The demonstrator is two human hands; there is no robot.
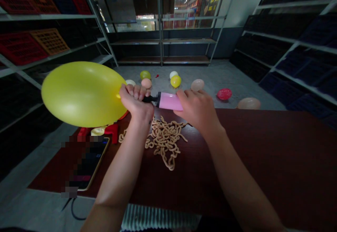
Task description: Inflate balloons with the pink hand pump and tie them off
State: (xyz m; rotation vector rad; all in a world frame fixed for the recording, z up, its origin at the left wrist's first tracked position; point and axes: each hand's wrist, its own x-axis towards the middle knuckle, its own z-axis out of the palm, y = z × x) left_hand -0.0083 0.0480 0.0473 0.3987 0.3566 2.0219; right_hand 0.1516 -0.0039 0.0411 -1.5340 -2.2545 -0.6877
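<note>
A large inflated yellow balloon [84, 93] extends to the left of my left hand [137, 100], its neck at my fingers. My left hand is wrapped round the black nozzle end of a hand pump [170, 101]. The pump has a pink barrel and lies level above the table. My right hand [197, 107] grips the right part of that barrel. Below the hands, a tangled heap of beige twisted cord-like pieces [165, 135] rests on the dark red table [250, 154].
A phone [92, 163] lies at the table's left, beside red items [112, 132] and a pale yellow deflated balloon [98, 131]. Several balloons, including a red one [224, 94], are on the floor beyond. Shelves [186, 41] stand behind and at both sides.
</note>
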